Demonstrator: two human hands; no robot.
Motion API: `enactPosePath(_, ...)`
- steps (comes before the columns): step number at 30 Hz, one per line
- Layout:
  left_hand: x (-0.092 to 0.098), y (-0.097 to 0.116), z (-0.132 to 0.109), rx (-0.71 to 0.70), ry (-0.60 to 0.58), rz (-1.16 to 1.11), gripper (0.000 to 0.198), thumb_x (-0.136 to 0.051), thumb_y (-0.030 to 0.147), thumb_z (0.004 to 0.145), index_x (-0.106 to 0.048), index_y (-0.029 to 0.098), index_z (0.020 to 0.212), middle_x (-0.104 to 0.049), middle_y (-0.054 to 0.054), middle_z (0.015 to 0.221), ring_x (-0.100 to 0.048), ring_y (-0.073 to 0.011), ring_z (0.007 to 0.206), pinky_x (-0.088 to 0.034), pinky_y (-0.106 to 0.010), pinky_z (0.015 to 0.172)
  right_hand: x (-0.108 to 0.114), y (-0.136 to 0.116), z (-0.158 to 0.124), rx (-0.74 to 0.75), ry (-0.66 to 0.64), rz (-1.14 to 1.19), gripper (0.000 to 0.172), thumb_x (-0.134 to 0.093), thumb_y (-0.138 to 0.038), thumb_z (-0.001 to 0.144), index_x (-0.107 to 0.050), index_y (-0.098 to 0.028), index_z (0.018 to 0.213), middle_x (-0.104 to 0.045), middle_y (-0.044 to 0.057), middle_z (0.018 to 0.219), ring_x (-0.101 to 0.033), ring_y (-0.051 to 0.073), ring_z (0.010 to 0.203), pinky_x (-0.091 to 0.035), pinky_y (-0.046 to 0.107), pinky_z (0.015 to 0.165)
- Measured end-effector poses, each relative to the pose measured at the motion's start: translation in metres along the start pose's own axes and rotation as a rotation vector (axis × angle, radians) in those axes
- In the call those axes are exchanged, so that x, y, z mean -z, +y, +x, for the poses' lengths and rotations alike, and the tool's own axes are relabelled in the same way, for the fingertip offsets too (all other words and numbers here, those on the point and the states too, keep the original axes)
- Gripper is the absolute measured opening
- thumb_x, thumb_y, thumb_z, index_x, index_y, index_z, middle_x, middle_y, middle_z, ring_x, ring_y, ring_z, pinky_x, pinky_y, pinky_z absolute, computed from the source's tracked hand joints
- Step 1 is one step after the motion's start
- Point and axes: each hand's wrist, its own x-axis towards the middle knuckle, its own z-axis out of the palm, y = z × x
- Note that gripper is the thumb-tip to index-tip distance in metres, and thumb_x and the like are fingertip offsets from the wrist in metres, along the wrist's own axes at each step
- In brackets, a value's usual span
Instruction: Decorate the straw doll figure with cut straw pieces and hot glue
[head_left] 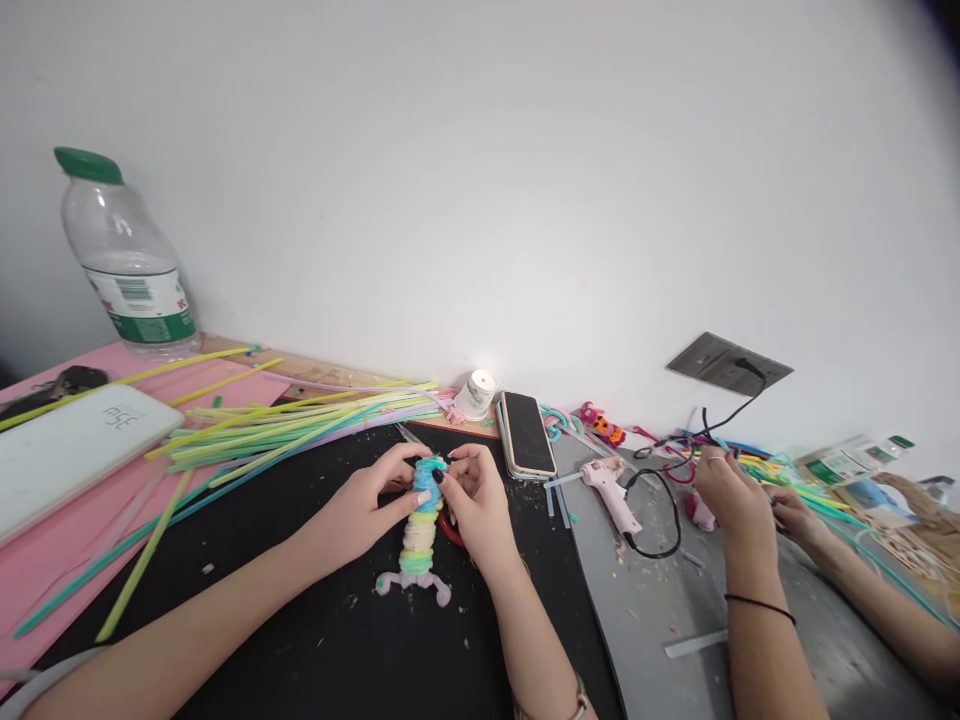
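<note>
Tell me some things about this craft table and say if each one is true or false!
1. Both hands, the left hand and the right hand, hold a fuzzy striped figure. True.
2. The glue gun is in the right hand. False: it lies on the grey mat, untouched.
3. A phone lies face up near the wall. True.
4. The bottle has a red cap. False: its cap is green.
5. Long coloured sticks are piled left of the hands. True.
6. Nobody else is at the table. False: another person's hands work on the right.
</note>
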Motion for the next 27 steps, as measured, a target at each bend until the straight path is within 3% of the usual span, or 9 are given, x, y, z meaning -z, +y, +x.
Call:
enactPosePath(3, -0.0008, 0.0017, -0.0006, -0.022, -0.011, 0.002, 0.032, -0.05, 0.03, 0.084, -0.042, 0.025, 0.114, -0.066, -0.001, 0.09, -0.062, -0.0186, 0.089, -0.046, -0.035, 0.087, 0.0011, -0.0046, -0.0021, 0.152, 0.006, -0.163, 0.021, -0.052, -0.014, 0.078, -0.054, -0.022, 0.097, -0.051, 0.001, 0.091, -0.05, 0.01, 0.068, -0.041, 0.02, 0.053)
enactPosePath(6, -0.0022, 0.004, -0.0008, -0.024, -0.005, 0.02, 0.028, -0.05, 0.03, 0.084, -0.043, 0.024, 0.111, -0.065, 0.0, 0.087, -0.062, -0.0181, 0.085, -0.047, -0.035, 0.084, 0.001, -0.0062, -0.0034, 0.232, -0.005, -0.246, 0.022, -0.048, -0.01, 0.079, -0.056, -0.022, 0.095, -0.05, 0.004, 0.099, -0.052, 0.013, 0.077, -0.042, 0.02, 0.054)
enactPosePath(27, -0.004, -0.0024, 0.0002, -0.017, 0.065, 0.07, 0.023, -0.05, 0.027, 0.082, -0.043, 0.024, 0.104, -0.048, 0.005, 0.068, -0.053, -0.0149, 0.068, -0.045, -0.029, 0.069, -0.0057, -0.0007, -0.0041, 0.219, -0.017, -0.218, 0.024, -0.043, -0.008, 0.08, -0.054, -0.021, 0.096, -0.055, 0.004, 0.094, -0.055, 0.014, 0.079, -0.047, 0.024, 0.064)
